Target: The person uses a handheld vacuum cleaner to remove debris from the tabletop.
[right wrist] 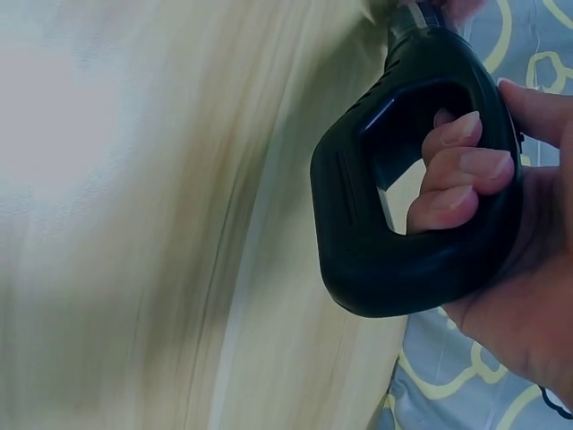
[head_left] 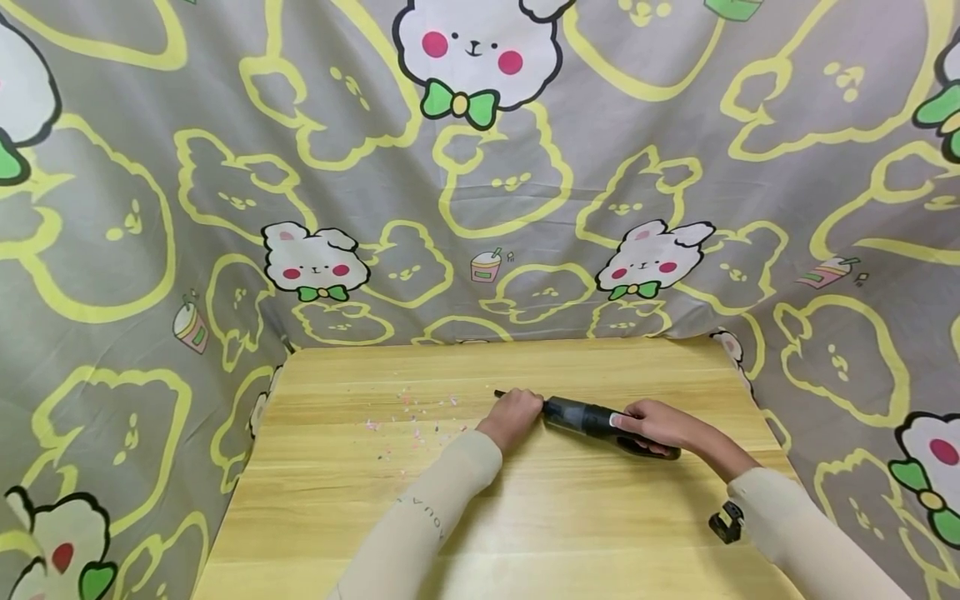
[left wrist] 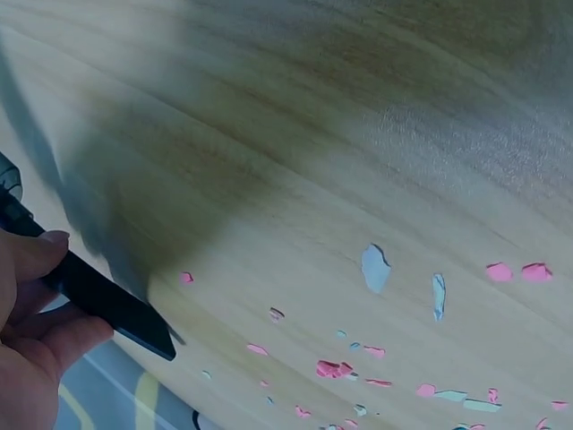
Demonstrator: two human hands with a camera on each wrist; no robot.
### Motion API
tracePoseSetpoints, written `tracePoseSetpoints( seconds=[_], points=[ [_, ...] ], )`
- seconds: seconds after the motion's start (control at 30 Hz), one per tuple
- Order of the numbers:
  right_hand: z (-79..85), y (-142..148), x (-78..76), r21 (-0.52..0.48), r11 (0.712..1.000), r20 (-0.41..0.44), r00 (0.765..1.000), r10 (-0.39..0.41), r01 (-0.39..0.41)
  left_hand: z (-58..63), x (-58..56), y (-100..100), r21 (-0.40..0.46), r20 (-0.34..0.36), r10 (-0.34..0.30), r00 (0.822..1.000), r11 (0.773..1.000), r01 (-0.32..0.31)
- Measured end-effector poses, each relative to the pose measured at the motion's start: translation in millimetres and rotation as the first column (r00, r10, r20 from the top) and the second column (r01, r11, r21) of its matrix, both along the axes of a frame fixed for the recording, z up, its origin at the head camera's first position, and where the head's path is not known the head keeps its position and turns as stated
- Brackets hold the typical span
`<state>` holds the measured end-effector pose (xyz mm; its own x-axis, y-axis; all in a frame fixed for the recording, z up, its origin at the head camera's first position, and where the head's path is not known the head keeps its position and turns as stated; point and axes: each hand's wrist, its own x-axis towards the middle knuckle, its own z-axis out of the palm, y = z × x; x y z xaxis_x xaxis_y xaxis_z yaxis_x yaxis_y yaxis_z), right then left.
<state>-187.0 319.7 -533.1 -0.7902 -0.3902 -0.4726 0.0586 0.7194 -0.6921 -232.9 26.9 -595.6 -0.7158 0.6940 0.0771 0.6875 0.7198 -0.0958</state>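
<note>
A black handheld vacuum cleaner [head_left: 581, 417] slants over the wooden table, its narrow nozzle [left wrist: 116, 309] pointing left. My right hand [head_left: 654, 423] grips the loop handle [right wrist: 358, 260], fingers curled through the opening in the right wrist view and thumb on top in the head view. At the front end, my left hand [head_left: 516, 414] holds the nozzle between thumb and fingers. Small pink and pale blue paper scraps [left wrist: 336, 368] lie scattered on the table to the left of the nozzle tip, a single pink bit close beside it.
The light wood table [head_left: 525, 533] meets a grey patterned cloth [head_left: 510, 192] along its back edge. More of this cloth hangs at both sides. A black wrist mount [head_left: 726, 523] sticks out from the right sleeve.
</note>
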Motion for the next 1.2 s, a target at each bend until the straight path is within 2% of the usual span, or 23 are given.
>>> tracePoseSetpoints(
  seconds=[0.27,0.57,0.97,1.2],
  points=[
    [1.7,-8.2,-10.2,0.001,1.0,-0.006,1.0,0.019,-0.019,2.9,-6.3,-8.2,-0.009,0.028,0.028,0.999,1.0,-0.027],
    [4.2,-15.3,-23.4,0.026,0.999,-0.017,0.999,0.033,-0.033,4.2,-10.2,-16.3,-0.032,0.027,0.049,0.998,0.998,-0.048],
    [5.3,-17.9,-34.3,0.03,0.998,0.0,0.999,0.05,-0.05,3.8,-7.8,-19.5,-0.089,-0.066,0.046,0.997,0.995,-0.052],
    [7.9,-23.1,-37.2,0.032,0.997,-0.007,0.997,0.073,-0.073,2.0,-6.4,-25.4,-0.102,-0.069,0.046,0.997,0.993,-0.052]
  ],
)
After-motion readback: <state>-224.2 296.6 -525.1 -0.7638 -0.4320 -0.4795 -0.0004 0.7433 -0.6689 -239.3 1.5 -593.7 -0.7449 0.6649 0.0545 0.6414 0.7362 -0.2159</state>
